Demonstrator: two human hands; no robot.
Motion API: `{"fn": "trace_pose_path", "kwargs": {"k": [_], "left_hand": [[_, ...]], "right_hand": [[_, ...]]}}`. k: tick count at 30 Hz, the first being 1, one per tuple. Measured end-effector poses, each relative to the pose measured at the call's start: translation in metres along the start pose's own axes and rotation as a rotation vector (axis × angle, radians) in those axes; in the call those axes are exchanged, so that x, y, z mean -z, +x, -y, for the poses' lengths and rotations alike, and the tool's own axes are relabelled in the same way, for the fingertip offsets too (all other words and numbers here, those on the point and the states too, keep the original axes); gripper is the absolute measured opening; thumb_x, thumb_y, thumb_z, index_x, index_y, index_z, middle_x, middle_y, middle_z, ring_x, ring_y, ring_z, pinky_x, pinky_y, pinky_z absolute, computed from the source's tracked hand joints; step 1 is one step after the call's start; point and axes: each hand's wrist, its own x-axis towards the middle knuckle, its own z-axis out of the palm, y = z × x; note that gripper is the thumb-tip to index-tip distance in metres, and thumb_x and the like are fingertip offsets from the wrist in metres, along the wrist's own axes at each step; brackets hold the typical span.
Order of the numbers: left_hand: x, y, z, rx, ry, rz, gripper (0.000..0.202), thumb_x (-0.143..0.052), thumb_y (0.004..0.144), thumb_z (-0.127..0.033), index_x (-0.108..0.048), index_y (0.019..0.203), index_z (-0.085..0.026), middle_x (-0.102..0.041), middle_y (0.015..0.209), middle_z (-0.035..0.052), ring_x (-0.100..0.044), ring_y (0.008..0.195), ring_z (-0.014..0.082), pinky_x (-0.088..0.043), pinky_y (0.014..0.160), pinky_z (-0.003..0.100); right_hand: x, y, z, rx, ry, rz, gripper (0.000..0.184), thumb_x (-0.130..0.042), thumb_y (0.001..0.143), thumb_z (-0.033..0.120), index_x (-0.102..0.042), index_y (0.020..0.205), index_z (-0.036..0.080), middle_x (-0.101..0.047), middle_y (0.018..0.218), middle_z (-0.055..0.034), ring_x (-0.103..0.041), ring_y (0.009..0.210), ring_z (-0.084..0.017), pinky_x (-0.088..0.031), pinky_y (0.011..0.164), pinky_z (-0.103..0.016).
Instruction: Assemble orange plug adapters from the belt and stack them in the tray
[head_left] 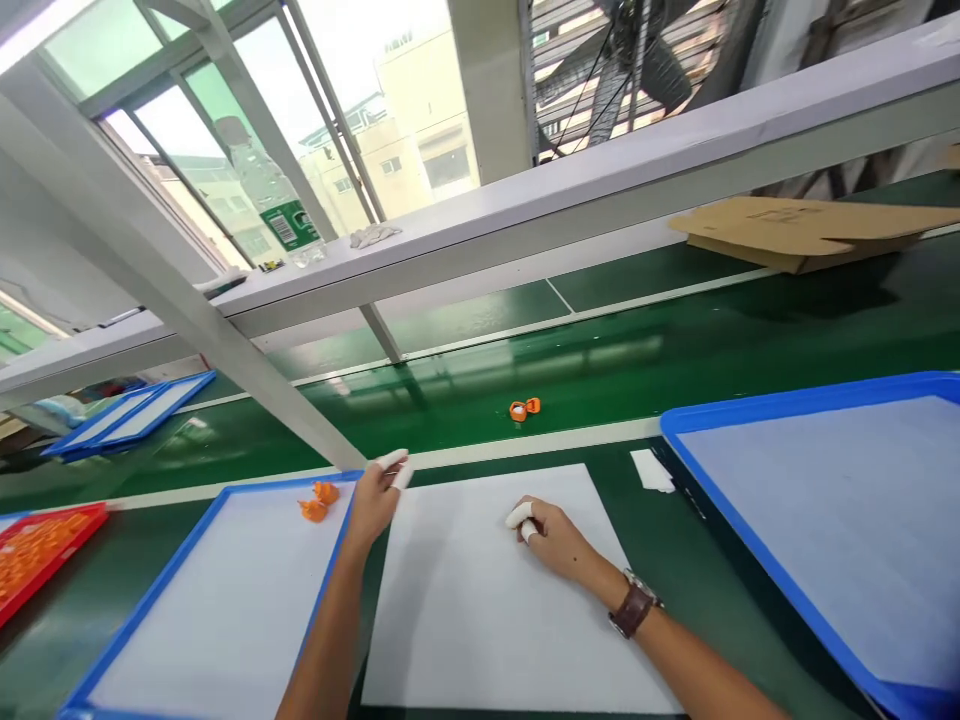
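Observation:
My left hand hovers at the far right corner of a blue-rimmed tray lined with white, fingers in white finger cots, holding nothing visible. Two small orange parts lie in that tray just left of the hand. My right hand, with a brown watch at the wrist, rests on a white sheet, its cot-covered fingers curled together; I cannot tell if anything is between them. Another orange part lies on the green conveyor belt beyond the sheet.
A second blue tray stands at the right, a small white slip beside it. A red bin of orange parts sits at the left edge. Flat cardboard lies far right, a water bottle on the ledge, a slanted white frame bar overhead.

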Motion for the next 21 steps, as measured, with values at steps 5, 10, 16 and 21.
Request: {"fn": "trace_pose_path", "kwargs": {"k": [5, 10, 16, 21], "left_hand": [[-0.132, 0.037, -0.018, -0.122, -0.027, 0.323, 0.054, -0.078, 0.074, -0.028, -0.066, 0.126, -0.023, -0.066, 0.123, 0.0106, -0.068, 0.102, 0.0226, -0.060, 0.080, 0.036], [-0.208, 0.078, -0.038, -0.124, -0.024, 0.308, 0.070, -0.079, 0.071, -0.018, -0.056, 0.137, -0.017, -0.056, 0.138, 0.0177, -0.064, 0.108, 0.0243, -0.055, 0.089, 0.039], [-0.210, 0.084, -0.055, -0.054, -0.098, 0.319, 0.040, -0.081, 0.074, -0.028, -0.065, 0.109, -0.015, -0.069, 0.107, 0.0107, -0.067, 0.097, 0.0226, -0.053, 0.092, 0.042], [-0.173, 0.023, -0.061, 0.012, -0.217, 0.501, 0.047, -0.075, 0.080, -0.046, -0.059, 0.114, -0.017, -0.068, 0.107, 0.0095, -0.069, 0.077, 0.0184, -0.058, 0.064, 0.033]], "right_hand": [[0.003, 0.004, 0.002, 0.046, 0.032, -0.034, 0.035, -0.043, 0.069, 0.004, -0.071, 0.081, 0.022, -0.061, 0.085, -0.0015, -0.057, 0.072, -0.016, -0.046, 0.068, -0.031], [0.004, 0.008, -0.002, 0.060, 0.083, -0.063, 0.038, -0.044, 0.069, 0.004, -0.073, 0.085, 0.023, -0.060, 0.081, -0.0007, -0.057, 0.066, -0.015, -0.048, 0.066, -0.031], [0.001, 0.013, -0.006, -0.021, 0.204, -0.144, 0.022, -0.054, 0.076, 0.013, -0.071, 0.088, 0.020, -0.063, 0.079, -0.0014, -0.060, 0.063, -0.017, -0.052, 0.064, -0.033], [0.008, 0.021, 0.003, -0.170, 0.407, -0.276, 0.031, -0.057, 0.089, 0.037, -0.061, 0.114, 0.019, -0.067, 0.085, -0.0037, -0.064, 0.065, -0.019, -0.057, 0.061, -0.035]]}}
